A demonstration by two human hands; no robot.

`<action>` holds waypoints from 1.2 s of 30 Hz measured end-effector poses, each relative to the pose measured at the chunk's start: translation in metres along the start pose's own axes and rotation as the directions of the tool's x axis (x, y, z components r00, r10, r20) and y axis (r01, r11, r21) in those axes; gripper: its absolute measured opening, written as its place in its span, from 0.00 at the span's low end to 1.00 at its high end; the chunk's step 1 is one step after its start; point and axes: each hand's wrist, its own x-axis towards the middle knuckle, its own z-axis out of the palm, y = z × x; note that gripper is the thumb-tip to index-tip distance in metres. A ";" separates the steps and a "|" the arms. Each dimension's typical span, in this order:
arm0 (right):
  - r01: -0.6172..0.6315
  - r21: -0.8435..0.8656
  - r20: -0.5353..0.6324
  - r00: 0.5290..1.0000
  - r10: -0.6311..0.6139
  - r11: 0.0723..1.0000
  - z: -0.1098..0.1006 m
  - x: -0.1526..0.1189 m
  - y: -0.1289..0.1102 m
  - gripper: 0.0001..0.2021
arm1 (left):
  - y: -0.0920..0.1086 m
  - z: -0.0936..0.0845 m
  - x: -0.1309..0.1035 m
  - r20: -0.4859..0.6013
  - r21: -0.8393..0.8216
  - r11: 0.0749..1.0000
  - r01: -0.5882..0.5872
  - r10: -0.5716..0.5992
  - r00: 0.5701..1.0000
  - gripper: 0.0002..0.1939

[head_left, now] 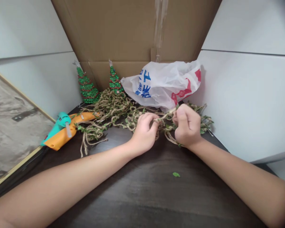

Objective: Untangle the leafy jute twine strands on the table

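Over the dark surface (142,196) | left hand (144,134), right hand (188,125): fingers clamped on leafy twine (166,116) | keep tension gentle, avoid jerks

right hand (187,125): fingertips mostly hidden | framed board (13,126): cropped left

The supporting surface is a dark brown table (137,196) with a faint wood grain. A single green leaf (176,174) lies on its front part, apart from the other items. A tangled heap of tan cord (112,103) with small green leaves spreads across the rear, loose ends trailing forward at left. An orange and teal glue gun (61,136) lies at the left, its narrow end against the cord. One green tree (87,87) stands tilted at the rear left. A second tree's base is hidden by the heap.
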 end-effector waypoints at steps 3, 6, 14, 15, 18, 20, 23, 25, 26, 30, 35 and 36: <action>-0.164 0.182 -0.207 0.957 0.201 0.970 0.002 0.007 0.013 0.21 | 0.002 0.000 -0.001 -0.026 -0.052 0.994 0.094 -0.095 0.995 0.11; -0.204 0.231 -0.286 0.920 0.267 0.951 0.002 0.013 0.018 0.20 | 0.005 -0.001 -0.003 -0.059 -0.038 0.994 0.100 -0.102 0.993 0.10; -0.190 0.261 -0.417 0.862 0.288 0.946 -0.007 0.026 0.025 0.16 | 0.006 -0.002 -0.004 -0.094 -0.005 0.996 0.084 -0.084 0.992 0.10; -0.190 0.274 -0.440 0.847 0.299 0.943 -0.009 0.028 0.027 0.15 | 0.006 -0.002 -0.003 -0.091 -0.020 0.996 0.083 -0.085 0.992 0.09; -0.184 0.275 -0.469 0.831 0.299 0.944 -0.012 0.033 0.032 0.16 | 0.005 -0.001 -0.003 -0.051 -0.070 0.993 0.091 -0.095 0.994 0.07; -0.170 0.265 -0.473 0.835 0.282 0.949 -0.014 0.035 0.033 0.16 | 0.007 -0.001 -0.004 -0.032 -0.117 0.988 0.105 -0.110 0.993 0.06; -0.134 0.258 -0.490 0.836 0.249 0.957 -0.016 0.038 0.034 0.16 | 0.009 0.000 -0.006 -0.032 -0.168 0.978 0.122 -0.129 0.991 0.06; -0.121 0.248 -0.497 0.836 0.233 0.961 -0.017 0.039 0.034 0.16 | 0.010 0.000 -0.007 -0.022 -0.165 0.977 0.135 -0.141 0.990 0.06; -0.118 0.241 -0.500 0.836 0.228 0.963 -0.018 0.040 0.035 0.16 | 0.010 0.000 -0.007 -0.009 -0.157 0.977 0.143 -0.146 0.989 0.07; -0.104 0.207 -0.519 0.832 0.199 0.973 -0.022 0.043 0.037 0.15 | 0.008 0.000 -0.006 0.040 -0.080 0.984 0.157 -0.154 0.987 0.09; -0.109 0.165 -0.583 0.791 0.187 0.980 -0.031 0.050 0.039 0.12 | 0.004 0.001 -0.005 0.103 -0.084 0.986 0.144 -0.135 0.986 0.07; -0.124 0.165 -0.595 0.779 0.199 0.979 -0.032 0.050 0.040 0.12 | 0.004 0.001 -0.005 0.113 -0.109 0.984 0.144 -0.132 0.985 0.08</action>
